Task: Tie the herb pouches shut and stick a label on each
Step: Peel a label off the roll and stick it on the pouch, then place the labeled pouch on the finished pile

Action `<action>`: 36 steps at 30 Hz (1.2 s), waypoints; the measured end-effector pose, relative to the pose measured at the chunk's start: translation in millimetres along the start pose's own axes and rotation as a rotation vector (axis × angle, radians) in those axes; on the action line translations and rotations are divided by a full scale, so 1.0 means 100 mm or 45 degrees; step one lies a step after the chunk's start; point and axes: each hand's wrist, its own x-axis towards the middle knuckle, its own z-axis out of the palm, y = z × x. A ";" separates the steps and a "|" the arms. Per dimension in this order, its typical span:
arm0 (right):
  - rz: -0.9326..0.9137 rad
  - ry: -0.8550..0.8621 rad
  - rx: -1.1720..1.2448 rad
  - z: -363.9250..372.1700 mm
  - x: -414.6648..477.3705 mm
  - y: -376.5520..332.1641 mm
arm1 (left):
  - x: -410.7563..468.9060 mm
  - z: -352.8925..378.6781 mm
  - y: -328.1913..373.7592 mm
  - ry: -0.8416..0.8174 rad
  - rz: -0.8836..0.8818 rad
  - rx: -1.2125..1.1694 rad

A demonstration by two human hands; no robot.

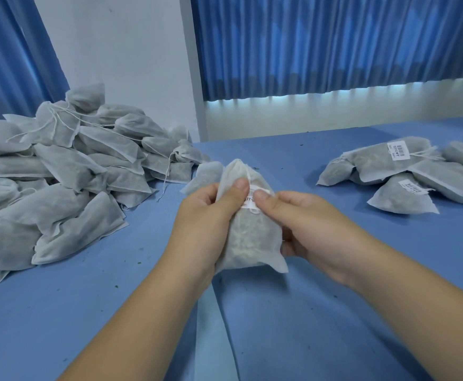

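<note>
At the centre of the blue cloth-covered surface (321,312), a white non-woven fabric herb pouch (245,240) filled with dark plant matter is held upright between both hands. Its neck is drawn in to a point at 12 o'clock, and a thin white drawstring (248,175) is seen running down from the neck. Whether its lower edge touches the surface cannot be determined.

The pouch is gripped from the 9 o'clock side by the left hand (205,218). Its fingers (238,188) are curled round the pouch, with the thumb laid on the upper front. From the 3 o'clock side the pouch is gripped by the right hand (310,226), with the thumb pressed on the front and the remaining fingers closed behind the fabric.

A small white rectangular paper label (250,200) with red print is located on the upper front of the pouch, between the two thumbs and partly covered by them.

At 9 to 10 o'clock, a large heap of grey-white filled pouches (59,177) is stacked on the surface, several with loose strings trailing. At 2 to 3 o'clock, well apart from the hands, a smaller group of labelled pouches (406,171) is laid flat, with barcode stickers visible on at least two.

At 12 o'clock, pleated blue curtains (334,42) are hung behind the surface, and a white wall (120,50) is visible at 11 o'clock.
</note>
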 end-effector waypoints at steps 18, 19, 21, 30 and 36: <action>0.085 0.309 0.416 -0.52 0.20 -0.16 | 0.07 0.02 -0.01 0.182 0.101 -0.080; 0.114 0.356 0.450 -0.61 0.25 -0.19 | 0.07 0.02 0.00 0.184 0.116 -0.074; 0.113 0.442 0.526 -0.81 0.38 -0.31 | 0.08 0.02 0.00 0.191 0.145 -0.070; 0.094 0.806 0.855 -1.28 0.73 -0.38 | 0.14 -0.04 0.01 0.248 0.206 -0.076; 0.160 0.674 0.485 -0.91 0.84 -0.25 | 0.24 -0.19 0.01 0.382 0.182 -0.098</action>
